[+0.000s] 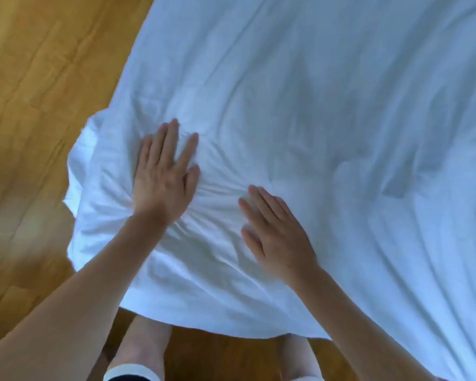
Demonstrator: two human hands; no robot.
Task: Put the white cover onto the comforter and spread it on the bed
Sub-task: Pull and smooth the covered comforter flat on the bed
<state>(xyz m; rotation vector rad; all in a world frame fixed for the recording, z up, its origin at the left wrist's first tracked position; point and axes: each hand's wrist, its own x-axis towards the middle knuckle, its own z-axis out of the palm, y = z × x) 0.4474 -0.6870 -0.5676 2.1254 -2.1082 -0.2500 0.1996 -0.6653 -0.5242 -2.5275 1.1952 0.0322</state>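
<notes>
Both hands lie flat, fingers straight, on the white cover (327,111) near the bed's corner. The left hand (164,177) presses close to the corner, where fabric bunches into creases radiating from its palm; the right hand (275,235) rests just beside it, nearer the foot edge. The covered comforter spreads rumpled across the bed, its corner hanging over the side above the wooden floor (39,92). The person's bare legs (140,345) stand below the near edge.
</notes>
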